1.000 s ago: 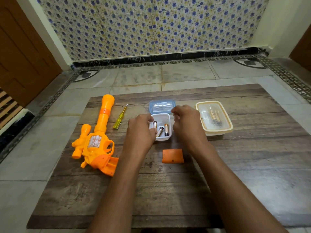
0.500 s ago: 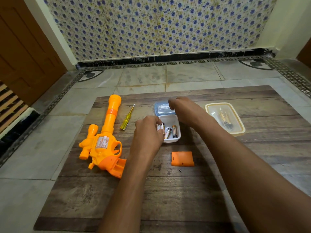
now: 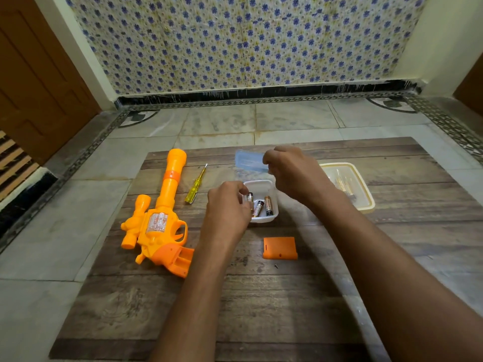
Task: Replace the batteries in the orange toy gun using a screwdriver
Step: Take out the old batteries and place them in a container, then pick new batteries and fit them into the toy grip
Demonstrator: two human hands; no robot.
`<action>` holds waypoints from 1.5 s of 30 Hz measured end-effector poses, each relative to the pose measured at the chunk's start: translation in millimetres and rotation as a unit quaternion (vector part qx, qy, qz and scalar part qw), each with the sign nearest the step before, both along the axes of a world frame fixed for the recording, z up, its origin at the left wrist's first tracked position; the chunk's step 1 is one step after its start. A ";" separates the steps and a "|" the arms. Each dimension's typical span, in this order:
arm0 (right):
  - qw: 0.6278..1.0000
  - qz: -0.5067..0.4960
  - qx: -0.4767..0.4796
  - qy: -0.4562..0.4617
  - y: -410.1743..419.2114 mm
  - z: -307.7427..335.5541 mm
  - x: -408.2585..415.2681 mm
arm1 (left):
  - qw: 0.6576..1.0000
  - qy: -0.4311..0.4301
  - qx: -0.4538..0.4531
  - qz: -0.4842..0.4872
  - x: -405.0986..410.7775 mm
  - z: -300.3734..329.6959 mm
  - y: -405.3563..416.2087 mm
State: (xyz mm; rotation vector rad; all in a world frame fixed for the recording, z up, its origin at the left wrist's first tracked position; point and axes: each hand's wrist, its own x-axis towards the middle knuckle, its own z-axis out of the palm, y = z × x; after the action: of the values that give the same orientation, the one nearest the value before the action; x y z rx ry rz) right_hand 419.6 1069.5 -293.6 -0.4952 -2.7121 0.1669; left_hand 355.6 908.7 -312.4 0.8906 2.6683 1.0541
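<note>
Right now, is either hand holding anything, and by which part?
The right hand pinches the blue lid by its right end, lifted above the table. The left hand grips the left rim of the small white box of batteries.

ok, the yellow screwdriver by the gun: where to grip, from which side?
Grip the yellow screwdriver by its thick handle, the end nearer the person, coming from above. It lies flat on the table, thin tip pointing away, with open space on both sides between the orange toy gun and the white tub.
</note>
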 end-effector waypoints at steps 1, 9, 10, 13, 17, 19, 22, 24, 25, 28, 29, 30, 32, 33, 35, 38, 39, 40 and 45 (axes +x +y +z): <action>0.998 -0.011 -0.046 0.037 -6.6 0.7 6.4 | 1.000 -0.005 0.013 0.006 0.1 1.2 -0.9; 0.747 -0.009 -0.626 0.225 -58.7 13.5 61.0 | 0.949 -0.163 0.269 -0.010 -7.1 17.0 -6.5; 0.707 -0.011 -0.673 0.218 -60.5 15.0 63.1 | 0.935 -0.199 0.291 -0.035 -5.9 17.8 -6.6; 0.632 -0.040 -0.744 0.213 -61.8 17.0 66.7 | 0.935 -0.186 0.299 -0.046 -3.1 16.3 -7.0; 0.689 -0.091 -0.678 0.239 -66.2 14.5 61.3 | 0.965 -0.107 0.239 0.026 -3.0 4.2 -4.0; 0.775 -0.127 -0.575 0.232 -68.2 9.1 55.2 | 0.972 -0.091 0.212 0.045 0.7 2.3 -1.8; 0.900 -0.180 -0.359 0.167 -69.8 -0.2 47.9 | 0.985 -0.031 0.158 0.061 6.8 -1.9 2.9; 0.932 -0.193 -0.279 0.129 -70.2 -9.6 43.6 | 0.990 0.004 0.119 0.075 9.3 -7.0 6.5; 0.939 -0.198 -0.258 0.116 -70.4 -15.0 41.2 | 0.991 0.007 0.102 0.084 10.6 -9.6 8.0; 0.940 -0.209 -0.254 0.094 -69.7 -26.1 37.2 | 0.993 0.016 0.052 0.107 14.1 -13.9 9.6; 0.937 -0.213 -0.263 0.089 -69.4 -27.3 37.0 | 0.993 0.020 0.043 0.112 15.1 -14.6 9.8; 0.933 -0.215 -0.275 0.088 -69.4 -27.0 37.1 | 0.993 0.022 0.040 0.113 15.6 -14.8 9.9; 0.924 -0.216 -0.302 0.093 -68.2 -27.5 36.6 | 0.993 0.014 0.038 0.108 14.4 -12.7 9.6; 0.920 -0.218 -0.312 0.091 -66.8 -27.9 35.8 | 0.994 0.002 0.036 0.103 13.7 -11.8 9.7; 0.914 -0.218 -0.332 0.079 -63.9 -29.9 33.3 | 0.995 -0.023 0.033 0.089 13.3 -9.7 9.3; 0.908 -0.213 -0.352 0.076 -60.8 -32.9 31.1 | 0.996 -0.034 0.024 0.078 12.7 -10.3 10.4; 0.909 -0.208 -0.352 0.081 -60.5 -33.4 31.4 | 0.996 -0.040 0.024 0.078 12.3 -10.2 11.3; 0.911 -0.200 -0.350 0.092 -60.4 -33.5 32.3 | 0.995 -0.051 0.031 0.081 11.9 -10.7 12.4; 0.911 -0.124 -0.370 0.137 -63.0 -14.8 39.6 | 0.984 -0.107 0.096 0.106 9.0 -0.8 16.3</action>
State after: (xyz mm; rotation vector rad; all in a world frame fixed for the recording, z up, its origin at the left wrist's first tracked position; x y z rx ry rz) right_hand 459.2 1006.5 -308.4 -0.9313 -2.2058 1.1229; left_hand 364.6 925.0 -313.2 0.4937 2.5542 1.3866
